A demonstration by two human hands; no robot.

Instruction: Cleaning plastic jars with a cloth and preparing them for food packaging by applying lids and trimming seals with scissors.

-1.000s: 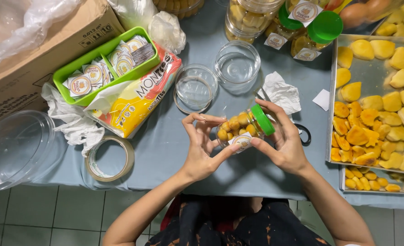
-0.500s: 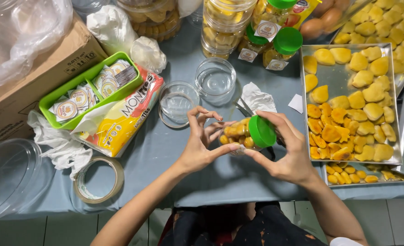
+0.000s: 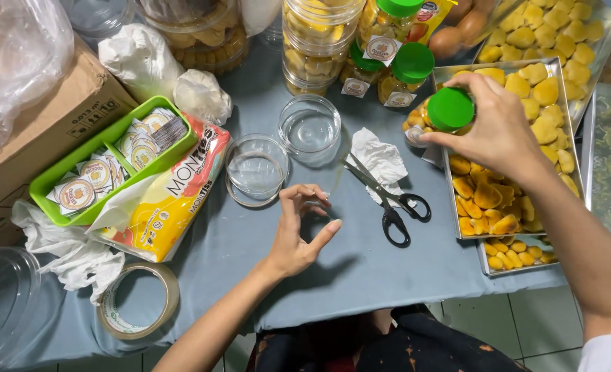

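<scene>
— What does the right hand (image 3: 498,131) hold?

— A small clear jar (image 3: 438,118) with a green lid, packed with yellow cookies, fingers wrapped round it above the near edge of a metal tray (image 3: 567,148).

— And the left hand (image 3: 298,231)?

— Empty, fingers loosely curled and apart, hovering over the blue-grey tablecloth (image 3: 333,269) near black scissors (image 3: 388,200).

— What do the containers hold?

— The tray carries rows of yellow cookies; a second tray (image 3: 508,265) of smaller ones pokes out beneath it. Three more green-lidded jars (image 3: 405,72) of cookies stand behind, beside a taller clear tub (image 3: 316,41) stacked with the same. Two clear lids (image 3: 257,169) lie empty on the cloth. A green basket (image 3: 109,162) is filled with round labels.

— Anything else?

— One roll of tape (image 3: 138,302), one cardboard box (image 3: 40,131), one crumpled tissue (image 3: 381,157).
</scene>
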